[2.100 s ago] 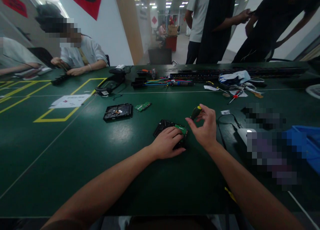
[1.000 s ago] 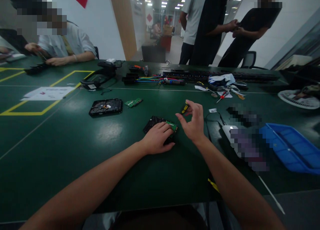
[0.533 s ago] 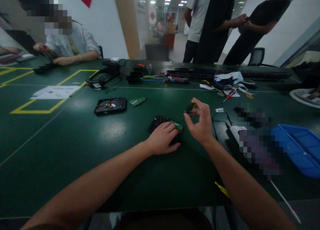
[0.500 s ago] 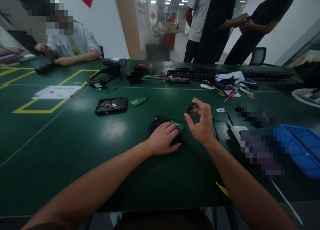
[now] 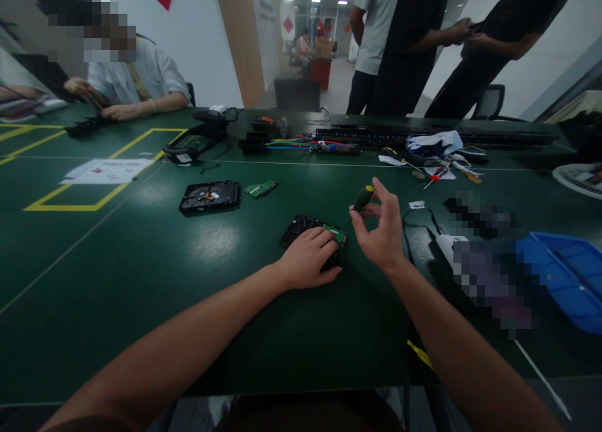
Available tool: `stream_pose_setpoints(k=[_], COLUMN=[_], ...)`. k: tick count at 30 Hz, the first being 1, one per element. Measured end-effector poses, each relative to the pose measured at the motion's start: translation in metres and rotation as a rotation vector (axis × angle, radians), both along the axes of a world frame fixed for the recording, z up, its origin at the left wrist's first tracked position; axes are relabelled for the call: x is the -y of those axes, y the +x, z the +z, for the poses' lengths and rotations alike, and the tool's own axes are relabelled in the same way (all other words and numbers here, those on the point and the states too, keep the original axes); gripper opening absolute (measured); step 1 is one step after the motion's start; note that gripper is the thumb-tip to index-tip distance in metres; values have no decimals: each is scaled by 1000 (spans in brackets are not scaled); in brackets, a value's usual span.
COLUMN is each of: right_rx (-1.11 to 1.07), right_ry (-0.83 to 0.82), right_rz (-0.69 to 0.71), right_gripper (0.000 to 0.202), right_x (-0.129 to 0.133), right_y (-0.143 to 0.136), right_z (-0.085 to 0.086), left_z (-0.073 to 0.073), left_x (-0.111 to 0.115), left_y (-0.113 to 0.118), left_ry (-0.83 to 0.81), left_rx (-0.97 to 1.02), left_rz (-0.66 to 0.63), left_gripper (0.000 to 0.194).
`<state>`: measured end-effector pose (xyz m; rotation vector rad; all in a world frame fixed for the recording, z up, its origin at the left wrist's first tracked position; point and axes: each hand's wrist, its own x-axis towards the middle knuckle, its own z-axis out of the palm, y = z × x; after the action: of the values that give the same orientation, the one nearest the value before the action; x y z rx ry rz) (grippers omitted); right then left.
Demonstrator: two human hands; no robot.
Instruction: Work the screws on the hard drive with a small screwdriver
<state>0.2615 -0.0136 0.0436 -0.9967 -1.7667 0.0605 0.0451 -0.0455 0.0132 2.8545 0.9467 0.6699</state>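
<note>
My left hand (image 5: 308, 258) lies over a black hard drive (image 5: 300, 225), its fingers curled across the top and the thumb at the near side, gripping it against the table. A green circuit board (image 5: 335, 233) shows on the drive beyond my fingers. In my right hand (image 5: 382, 231) is a screwdriver (image 5: 363, 199) with a dark green handle and a yellow end, held between thumb and fingers. Its shaft slants down to the board; whether the tip sits in a screw is too small to tell. Another hard drive (image 5: 210, 197) and a loose green circuit board (image 5: 261, 189) lie farther left.
Across the green table (image 5: 141, 306) lie a bundle of coloured wires (image 5: 301, 145), a red screwdriver (image 5: 435, 177) and a headset-like black strap (image 5: 197, 140). A blue tray (image 5: 569, 281) stands at right. A co-worker (image 5: 136, 81) sits at far left; people stand behind the table.
The screwdriver's handle has turned and shifted slightly in my right hand, whose index finger now reaches a little higher. My left hand stays on the hard drive.
</note>
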Motion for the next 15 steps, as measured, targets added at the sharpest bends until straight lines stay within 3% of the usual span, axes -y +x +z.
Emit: stream_pose_setpoints(k=[6, 11, 15], right_rx=[11, 79, 80], right_ry=[50, 74, 57], right_rz=[-9, -87, -71], right_gripper=[67, 67, 72], right_x=[1, 3, 3], right_y=[-2, -5, -5], right_z=[0, 4, 4], left_z=[0, -1, 0], left_x=[0, 0, 1], left_y=[0, 0, 0], left_ry=[2, 6, 17], left_rx=[1, 2, -5], left_rz=[0, 2, 6], left_gripper=[42, 41, 40])
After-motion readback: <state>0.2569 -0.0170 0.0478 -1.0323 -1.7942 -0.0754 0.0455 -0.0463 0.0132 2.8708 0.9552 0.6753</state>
